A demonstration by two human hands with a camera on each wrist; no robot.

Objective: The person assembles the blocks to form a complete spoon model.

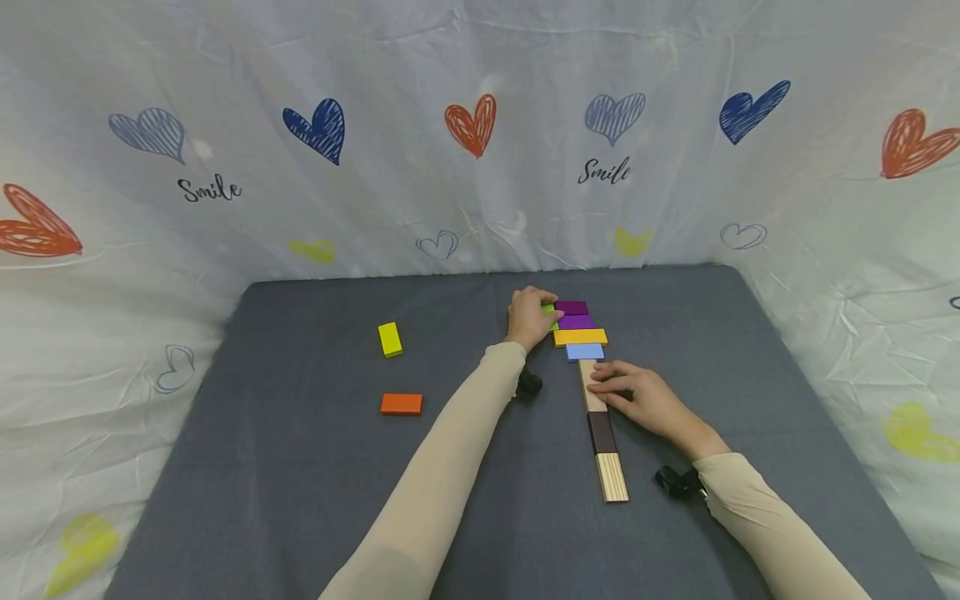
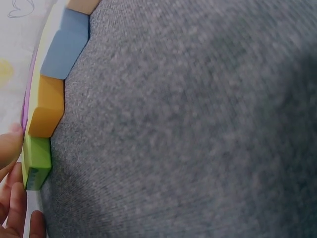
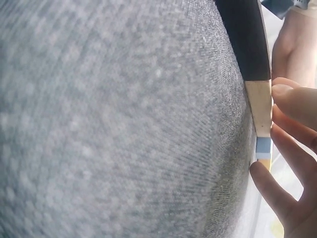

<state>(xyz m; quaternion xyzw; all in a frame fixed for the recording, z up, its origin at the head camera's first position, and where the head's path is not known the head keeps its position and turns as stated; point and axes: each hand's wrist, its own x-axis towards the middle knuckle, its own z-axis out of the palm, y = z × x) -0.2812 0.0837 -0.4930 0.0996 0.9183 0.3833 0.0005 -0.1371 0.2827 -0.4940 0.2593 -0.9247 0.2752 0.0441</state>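
Observation:
At the far end of a row of flat blocks, my left hand [image 1: 531,317] has its thumb and fingers around a green block [image 2: 38,161], partly hidden by the hand. Beside the green block lie a dark purple block [image 1: 572,307] and a violet block [image 1: 576,322]. Toward me follow an orange-yellow block [image 1: 580,337], a light blue block [image 1: 584,352], a pale wooden block [image 1: 590,377], a dark brown block [image 1: 601,432] and a striped wooden block [image 1: 612,477]. My right hand [image 1: 648,402] rests its extended fingertips on the pale block.
To the left, apart from the row, lie a yellow block [image 1: 390,340] and an orange block [image 1: 401,405]. All blocks lie on a grey cloth-covered table [image 1: 315,483]. A white curtain with printed hearts [image 1: 390,192] hangs behind the table and along its sides.

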